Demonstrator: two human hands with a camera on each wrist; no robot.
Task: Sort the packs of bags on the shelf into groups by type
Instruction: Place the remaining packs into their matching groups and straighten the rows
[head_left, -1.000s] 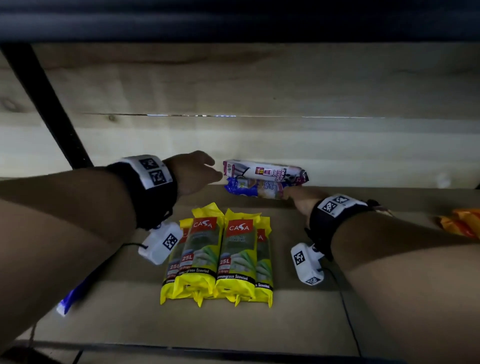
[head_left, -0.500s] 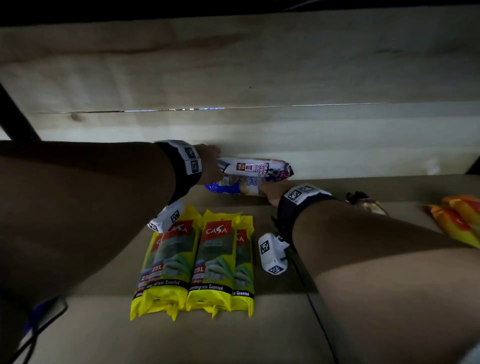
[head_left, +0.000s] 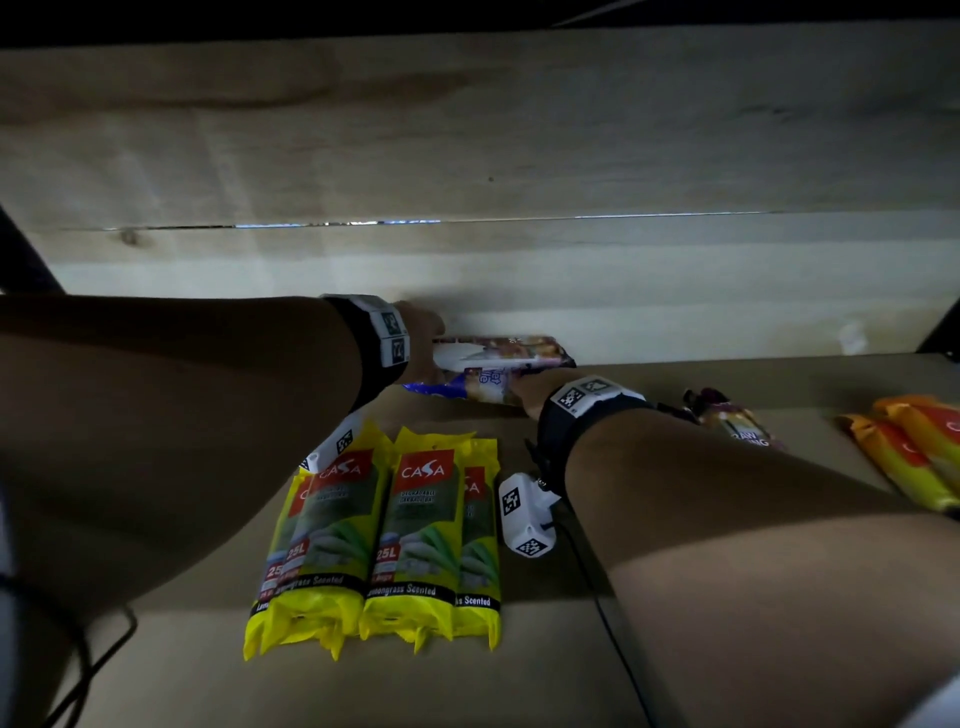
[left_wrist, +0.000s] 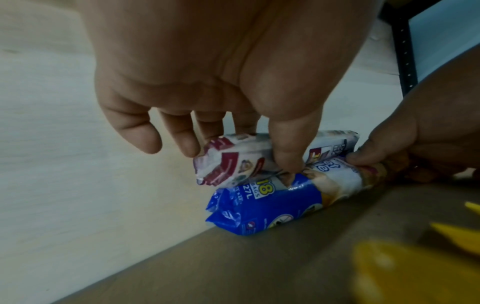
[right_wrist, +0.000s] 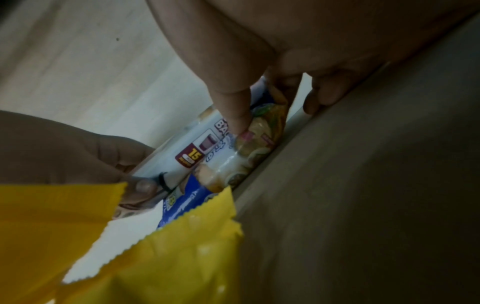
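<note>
Changed vs. a sec ago: left hand (head_left: 421, 332), then open and just off the white-and-maroon pack (head_left: 498, 353), now pinching its left end. Right hand (head_left: 524, 400) same spot as before, gripping the right end of the blue pack (head_left: 457, 389) underneath. Both packs at the back of the shelf (head_left: 519, 649), against the wooden back board (head_left: 467, 156), white one stacked on the blue one, touching.

Meaning for the task, prob.: two different types stacked together, one hand on each, so likely about to be pulled apart. Not yet separated. Four yellow packs (head_left: 374, 540) already side by side nearer the front edge; looks like one finished group. Orange packs (head_left: 914, 457) far right, plus a dark pack (head_left: 737, 426) just past the right wrist, not yet touched.

Views compared:
- Head view: layout only; fingers of both hands hidden behind wrists and packs.
- Left wrist view: thumb on the front of the white-and-maroon pack (left_wrist: 233, 162), fingers curled behind it; blue pack (left_wrist: 272, 205) flat on the shelf with "18 bags, 27L" readable; right hand (left_wrist: 405, 144) with thumb on the blue pack's far end.
- Right wrist view: right thumb pressed on the pack's printed end, other fingers curled behind near the board; "15" badge on the upper pack. Yellow pack edge blocking the lower part.
</note>
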